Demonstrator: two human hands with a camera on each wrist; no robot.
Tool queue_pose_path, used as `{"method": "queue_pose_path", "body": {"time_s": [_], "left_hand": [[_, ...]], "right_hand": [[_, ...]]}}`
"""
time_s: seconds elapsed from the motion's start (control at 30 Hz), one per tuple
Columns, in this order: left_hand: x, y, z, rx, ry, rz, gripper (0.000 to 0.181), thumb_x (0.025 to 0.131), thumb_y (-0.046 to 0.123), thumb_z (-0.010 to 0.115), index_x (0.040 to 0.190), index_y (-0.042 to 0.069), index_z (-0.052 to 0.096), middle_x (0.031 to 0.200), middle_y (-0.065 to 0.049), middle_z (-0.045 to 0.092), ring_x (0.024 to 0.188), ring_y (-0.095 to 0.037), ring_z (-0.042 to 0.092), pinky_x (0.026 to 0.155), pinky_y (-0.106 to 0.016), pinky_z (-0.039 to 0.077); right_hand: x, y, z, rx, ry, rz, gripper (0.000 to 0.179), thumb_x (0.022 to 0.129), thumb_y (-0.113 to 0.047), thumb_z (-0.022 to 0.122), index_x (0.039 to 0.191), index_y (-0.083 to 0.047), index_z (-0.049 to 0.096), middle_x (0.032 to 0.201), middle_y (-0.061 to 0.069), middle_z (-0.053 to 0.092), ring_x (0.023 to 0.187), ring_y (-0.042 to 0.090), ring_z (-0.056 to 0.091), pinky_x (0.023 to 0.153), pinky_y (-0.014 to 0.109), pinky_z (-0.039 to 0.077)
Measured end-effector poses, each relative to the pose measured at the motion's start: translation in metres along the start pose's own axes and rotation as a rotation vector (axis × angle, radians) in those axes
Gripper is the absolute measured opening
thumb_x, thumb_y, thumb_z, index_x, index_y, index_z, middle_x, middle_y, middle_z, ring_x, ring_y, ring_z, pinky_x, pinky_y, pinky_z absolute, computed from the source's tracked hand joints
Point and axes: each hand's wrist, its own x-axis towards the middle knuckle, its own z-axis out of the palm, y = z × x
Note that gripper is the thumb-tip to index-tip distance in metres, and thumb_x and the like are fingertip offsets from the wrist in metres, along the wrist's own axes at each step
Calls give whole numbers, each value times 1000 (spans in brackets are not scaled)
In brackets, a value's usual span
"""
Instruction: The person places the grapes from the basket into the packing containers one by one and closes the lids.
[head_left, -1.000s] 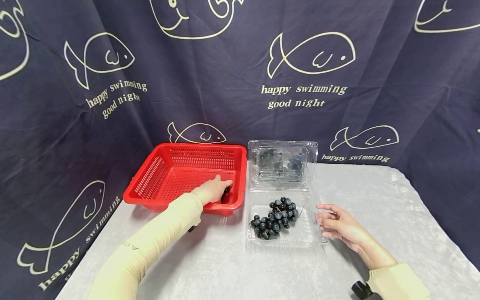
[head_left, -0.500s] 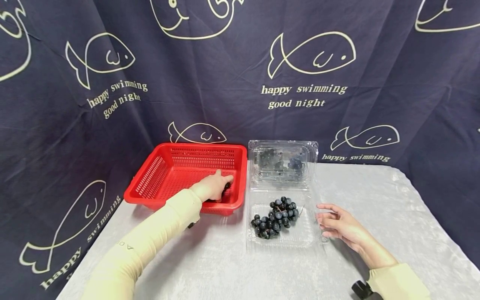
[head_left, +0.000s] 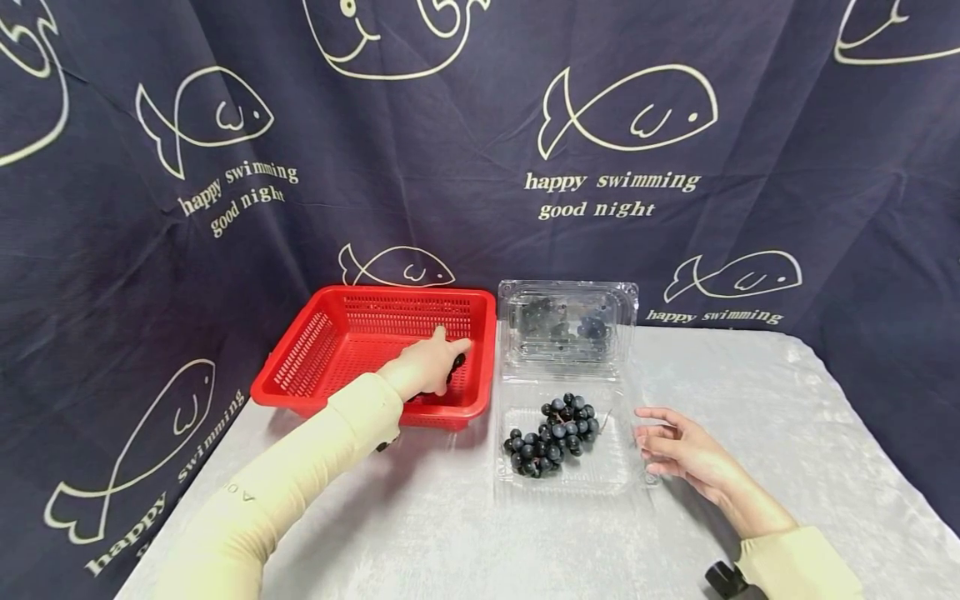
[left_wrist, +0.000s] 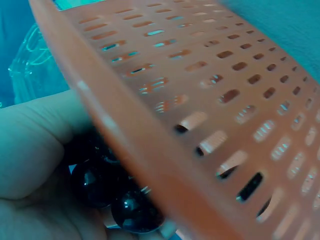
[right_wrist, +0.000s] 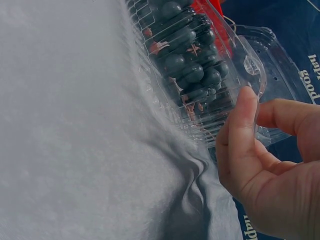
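My left hand (head_left: 420,371) reaches inside the red plastic basket (head_left: 292,354), at its right end. It grips dark grapes (left_wrist: 131,207), which lie against the palm and below the thumb in the left wrist view. Most of this bunch is hidden by the hand and the basket rim. My right hand (head_left: 693,458) stays at the right side of an open clear plastic clamshell box (head_left: 607,483). Its fingers are spread and loosely bent, fingertips right at the box rim. Another bunch of dark grapes (head_left: 555,437) lies in the box's base.
The box's raised lid (head_left: 566,358) leans back, with dark blurred shapes showing through it. Basket and box stand side by side on a grey cloth-covered table (head_left: 420,525). A navy curtain (head_left: 465,167) with fish drawings hangs close behind them.
My left hand has moved a little up and away inside the basket, and more of the grapes in it shows. My right hand and the box have stayed in place.
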Motion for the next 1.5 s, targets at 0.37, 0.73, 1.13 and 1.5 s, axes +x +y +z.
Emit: {"method": "queue_pose_path", "body": {"time_s": [0.37, 0.73, 1.13, 1.5], "left_hand": [[-7, 12, -14, 19, 50, -13, 71, 70, 5, 76, 131, 24, 44, 129, -21, 37, 73, -32, 58, 60, -49, 52], [-14, 26, -26, 35, 148, -3, 61, 74, 3, 71, 126, 24, 46, 121, -19, 42, 87, -38, 59, 67, -52, 53], [-22, 47, -28, 129, 293, 58, 62, 80, 11, 68, 134, 29, 44, 123, -17, 44, 92, -37, 57, 63, -47, 53], [-26, 71, -26, 117, 443, 135, 52, 76, 4, 68, 119, 26, 48, 114, -14, 46, 85, -33, 53, 57, -42, 50]], "right_hand": [[0, -1, 0, -7, -2, 5, 60, 91, -9, 58, 140, 4, 26, 111, 7, 56, 88, 13, 60, 72, 29, 56], [-1, -2, -1, 12, -9, -2, 50, 91, -9, 58, 136, -4, 35, 110, 5, 56, 85, 12, 59, 70, 28, 56], [-1, -3, 0, 9, -5, 3, 53, 91, -9, 58, 137, -2, 34, 110, 5, 57, 85, 12, 60, 71, 28, 56], [-1, 0, 0, 18, -8, -8, 49, 91, -8, 58, 135, -5, 37, 109, 4, 57, 85, 12, 60, 70, 28, 56]]}}
